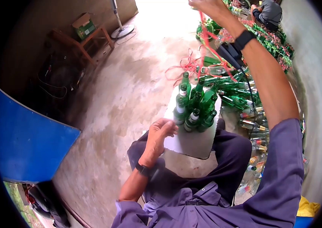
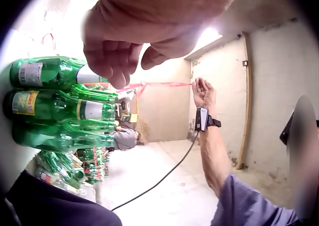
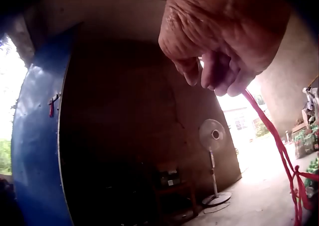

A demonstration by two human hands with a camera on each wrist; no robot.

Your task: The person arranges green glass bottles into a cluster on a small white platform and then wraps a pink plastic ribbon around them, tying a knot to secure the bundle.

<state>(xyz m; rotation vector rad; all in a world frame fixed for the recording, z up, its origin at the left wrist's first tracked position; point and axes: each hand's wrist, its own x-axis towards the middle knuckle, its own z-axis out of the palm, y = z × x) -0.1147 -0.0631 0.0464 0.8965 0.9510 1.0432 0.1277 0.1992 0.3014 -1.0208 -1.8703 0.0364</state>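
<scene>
Several green bottles [image 1: 194, 102] stand upright in a tight group on a pale board [image 1: 187, 145] over the person's lap. Beside the group's near left edge is the left hand [image 1: 158, 137], its fingers loosely bent with nothing visible in them; the left wrist view shows this hand [image 2: 144, 32] near the bottle necks [image 2: 94, 110]. Raised high and far forward, the right hand [image 1: 208, 7] grips red string [image 1: 205, 34], which hangs down towards the floor. In the right wrist view the string [image 3: 271, 129] leaves the curled fingers of the right hand [image 3: 224, 42].
Loose bottles [image 1: 240, 91] lie on the floor at the right, with tangled red string [image 1: 187, 64] beside them. A crouching person [image 1: 270, 15] is at the back right. A blue panel [image 1: 31, 136], a wooden stool [image 1: 81, 43] and a fan base [image 1: 123, 31] stand left.
</scene>
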